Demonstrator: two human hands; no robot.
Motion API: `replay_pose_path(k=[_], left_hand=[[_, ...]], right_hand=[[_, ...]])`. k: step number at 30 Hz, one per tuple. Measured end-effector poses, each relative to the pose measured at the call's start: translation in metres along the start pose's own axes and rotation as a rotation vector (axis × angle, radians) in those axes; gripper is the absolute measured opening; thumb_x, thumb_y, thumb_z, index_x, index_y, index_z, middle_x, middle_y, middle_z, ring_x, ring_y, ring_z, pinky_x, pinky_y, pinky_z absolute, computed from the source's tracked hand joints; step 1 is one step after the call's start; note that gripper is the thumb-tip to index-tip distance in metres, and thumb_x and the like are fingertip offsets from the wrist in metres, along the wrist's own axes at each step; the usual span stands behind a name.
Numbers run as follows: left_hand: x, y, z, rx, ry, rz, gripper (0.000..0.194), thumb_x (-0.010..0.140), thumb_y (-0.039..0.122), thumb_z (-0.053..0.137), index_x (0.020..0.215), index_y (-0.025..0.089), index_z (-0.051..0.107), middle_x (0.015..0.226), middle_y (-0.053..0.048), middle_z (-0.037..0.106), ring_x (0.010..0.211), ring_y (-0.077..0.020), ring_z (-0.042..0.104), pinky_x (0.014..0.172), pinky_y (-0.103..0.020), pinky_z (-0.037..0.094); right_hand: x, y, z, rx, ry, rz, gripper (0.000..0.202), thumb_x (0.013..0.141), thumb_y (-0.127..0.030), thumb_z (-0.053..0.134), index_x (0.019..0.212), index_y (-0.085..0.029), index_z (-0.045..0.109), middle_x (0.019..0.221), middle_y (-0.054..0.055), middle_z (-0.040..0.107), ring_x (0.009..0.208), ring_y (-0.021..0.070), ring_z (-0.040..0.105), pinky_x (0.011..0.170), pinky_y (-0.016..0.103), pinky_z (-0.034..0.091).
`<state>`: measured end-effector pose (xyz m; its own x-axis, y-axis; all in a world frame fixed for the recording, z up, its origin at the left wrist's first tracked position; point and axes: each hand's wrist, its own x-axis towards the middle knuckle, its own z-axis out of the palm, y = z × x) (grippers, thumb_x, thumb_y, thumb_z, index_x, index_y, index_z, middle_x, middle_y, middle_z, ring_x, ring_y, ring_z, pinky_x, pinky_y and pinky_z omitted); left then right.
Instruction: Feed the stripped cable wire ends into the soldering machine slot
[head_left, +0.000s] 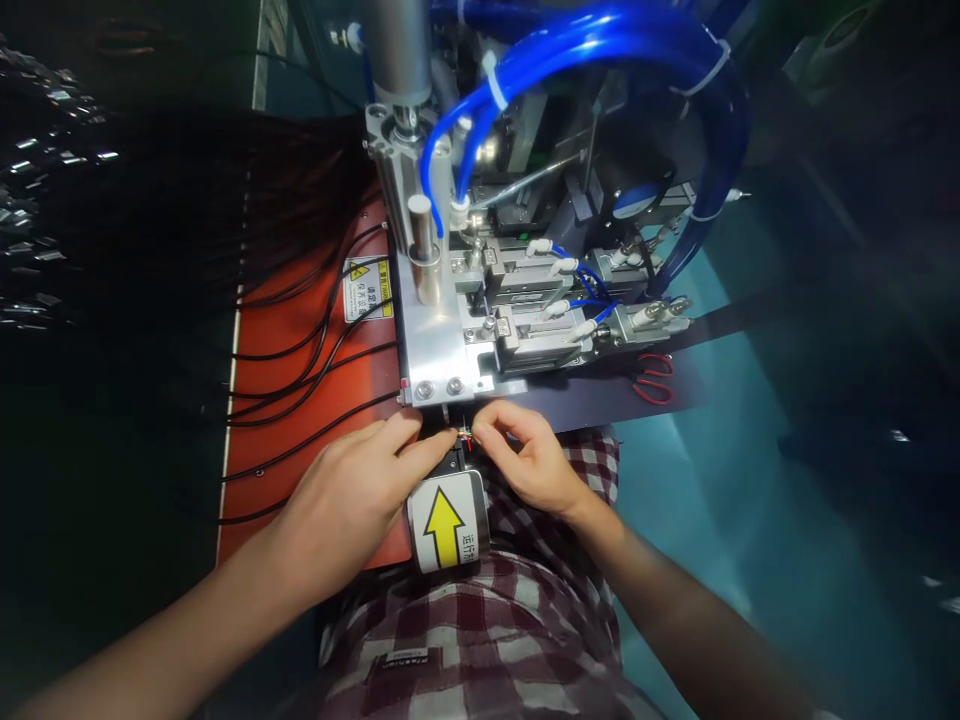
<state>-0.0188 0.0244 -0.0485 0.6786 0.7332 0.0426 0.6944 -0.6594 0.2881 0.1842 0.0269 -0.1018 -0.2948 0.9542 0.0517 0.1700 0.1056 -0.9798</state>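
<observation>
Just in front of the machine's metal plate, both hands come together at a tiny bundle of thin coloured wires. From the left, my left hand reaches in palm down, its thumb tip at the wires and its index finger bent close to the plate; what lies under these fingers is hidden. On the other side, my right hand pinches at the wires with thumb and index finger, the rest curled. Below the fingertips is a small black block, joined to a rounded part with a yellow arrow label.
Several black cables run across the orange mat on the left. Pneumatic cylinders and thick blue hoses stand ahead. Red-handled scissors or snips lie at the right. A checked garment covers my lap.
</observation>
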Motion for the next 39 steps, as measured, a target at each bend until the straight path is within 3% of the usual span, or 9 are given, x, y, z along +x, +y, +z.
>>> replay_pose_path(k=[18, 30, 39], left_hand=[[0.0004, 0.0002, 0.0008, -0.001, 0.012, 0.006, 0.037, 0.089, 0.010, 0.040, 0.121, 0.020, 0.054, 0.082, -0.004, 0.051, 0.065, -0.0171, 0.051, 0.055, -0.027, 0.039], [0.0008, 0.0025, -0.0017, 0.007, 0.012, 0.002, 0.036, 0.089, 0.010, 0.039, 0.120, 0.021, 0.055, 0.081, -0.003, 0.051, 0.065, -0.0167, 0.051, 0.055, -0.027, 0.038], [0.0010, 0.0031, -0.0023, -0.010, -0.026, -0.024, 0.041, 0.086, 0.007, 0.044, 0.123, 0.021, 0.053, 0.082, -0.003, 0.051, 0.065, -0.0171, 0.051, 0.055, -0.027, 0.039]], right_hand=[[-0.0034, -0.0040, -0.0010, -0.194, 0.017, -0.069, 0.015, 0.090, -0.017, 0.048, 0.076, -0.018, 0.051, 0.070, 0.001, 0.052, 0.064, 0.0142, 0.048, 0.062, 0.028, 0.038], [-0.0037, -0.0005, -0.0024, -0.409, -0.014, -0.217, 0.014, 0.089, -0.016, 0.047, 0.077, -0.020, 0.052, 0.070, 0.003, 0.054, 0.063, 0.0167, 0.048, 0.062, 0.032, 0.039], [-0.0039, -0.0054, -0.0010, -0.260, 0.026, -0.129, 0.016, 0.089, -0.017, 0.047, 0.074, -0.020, 0.050, 0.069, 0.001, 0.052, 0.063, 0.0157, 0.050, 0.060, 0.030, 0.040]])
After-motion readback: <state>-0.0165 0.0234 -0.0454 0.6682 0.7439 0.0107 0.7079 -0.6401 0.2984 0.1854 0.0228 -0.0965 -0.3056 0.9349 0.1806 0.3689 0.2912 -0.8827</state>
